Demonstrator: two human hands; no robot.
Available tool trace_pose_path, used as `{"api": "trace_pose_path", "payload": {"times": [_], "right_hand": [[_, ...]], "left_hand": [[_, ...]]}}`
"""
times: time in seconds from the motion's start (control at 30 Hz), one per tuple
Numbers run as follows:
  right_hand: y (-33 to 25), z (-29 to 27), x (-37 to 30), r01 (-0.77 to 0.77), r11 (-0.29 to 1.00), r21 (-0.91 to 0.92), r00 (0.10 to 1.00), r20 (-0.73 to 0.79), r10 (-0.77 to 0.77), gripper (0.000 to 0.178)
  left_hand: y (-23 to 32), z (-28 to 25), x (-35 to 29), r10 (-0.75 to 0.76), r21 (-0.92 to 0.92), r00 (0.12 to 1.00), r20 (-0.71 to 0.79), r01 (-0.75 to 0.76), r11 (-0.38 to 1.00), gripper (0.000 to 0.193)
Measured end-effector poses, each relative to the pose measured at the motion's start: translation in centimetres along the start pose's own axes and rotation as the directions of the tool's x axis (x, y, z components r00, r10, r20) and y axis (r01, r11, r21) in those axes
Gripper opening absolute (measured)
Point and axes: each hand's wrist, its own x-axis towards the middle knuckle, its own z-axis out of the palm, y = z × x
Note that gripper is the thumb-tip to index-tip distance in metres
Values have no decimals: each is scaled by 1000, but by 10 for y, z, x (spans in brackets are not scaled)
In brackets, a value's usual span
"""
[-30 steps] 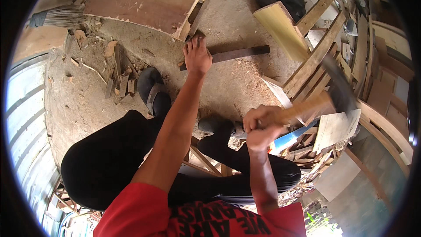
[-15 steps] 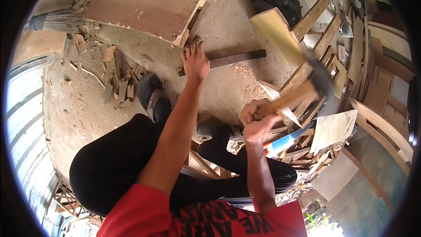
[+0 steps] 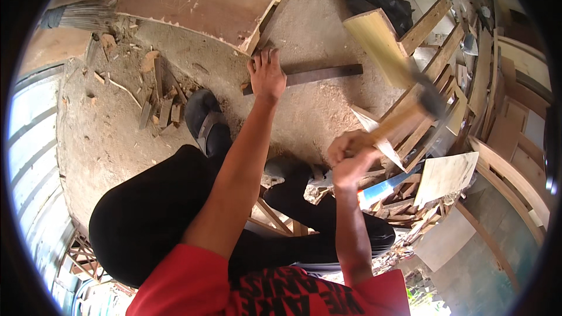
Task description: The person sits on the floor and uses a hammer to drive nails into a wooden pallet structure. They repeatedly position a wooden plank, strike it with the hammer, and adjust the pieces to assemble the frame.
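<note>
My left hand (image 3: 268, 75) is at the near right corner of a large wooden panel (image 3: 199, 0), its fingers bent over the edge and the fingertips partly hidden. Under this hand a dark narrow strip (image 3: 325, 75) lies on the ground and sticks out to the right. My right hand (image 3: 353, 157) is closed around the wooden handle of a hammer (image 3: 401, 124). The hammer's dark head is raised toward the right, blurred by motion, in front of the stacked boards.
Boards and offcuts (image 3: 427, 23) pile up on the right, with a blue-bladed saw (image 3: 380, 190) among them. A black bag (image 3: 377, 0) lies at the back. Wood scraps (image 3: 165, 105) and a twig broom (image 3: 79, 16) are on the left. My shoes (image 3: 205, 117) rest below the panel.
The view has shifted slightly, so most things sit a little further right. The hammer's head appears a little lower relative to my right hand. Both hands keep their holds.
</note>
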Motion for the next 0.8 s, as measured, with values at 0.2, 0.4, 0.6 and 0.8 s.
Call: {"api": "trace_pose_path", "payload": {"times": [0.2,0.4,0.6,0.8], "right_hand": [[92,-17,22,515,840,-174,856,163,-491,68],[142,-55,-30,-250,900,-358,967,-138,214,66],[81,-73,-76,-366,898,-244,921,-230,313,70],[68,-89,-113,-185,939,-290,974,-181,137,63]], "left_hand": [[10,-8,2,7,-26,999,44,-6,1000,47],[5,-3,0,45,-44,999,28,-44,998,38],[-25,-9,-20,602,-79,794,87,-597,799,43],[-26,-63,-15,397,-335,821,411,-270,903,44]]}}
